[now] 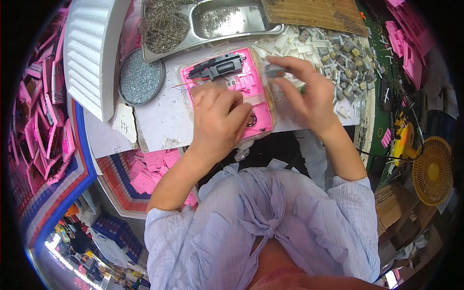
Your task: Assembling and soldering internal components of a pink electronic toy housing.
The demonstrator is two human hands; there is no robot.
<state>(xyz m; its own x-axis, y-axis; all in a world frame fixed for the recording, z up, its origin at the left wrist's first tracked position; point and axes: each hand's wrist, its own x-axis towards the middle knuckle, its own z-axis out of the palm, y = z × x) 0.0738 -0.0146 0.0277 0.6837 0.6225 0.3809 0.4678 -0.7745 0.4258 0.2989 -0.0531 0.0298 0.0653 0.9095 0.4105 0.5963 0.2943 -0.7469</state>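
Note:
A pink plastic housing [264, 92] lies open side up on the work surface in front of me. Set along its far edge is a black plastic module [220, 66], with thin coloured wires at its left end. A round black speaker [252, 120] sits in the housing's near right part. My left hand [217, 113] rests over the housing, fingers curled and pressed together; what they grip, if anything, is hidden. Just off the housing's right edge, my right hand [309, 92] pinches a small grey part [274, 71] between thumb and forefinger.
A round dish of small screws [141, 77] and white ridged foam [89, 53] are at left. Behind stands a metal tray [232, 21] of small metal pieces. Small grey and white parts [345, 63] heap at right. Pink shells [46, 125] fill the far left; a yellow fan [432, 169] is at right.

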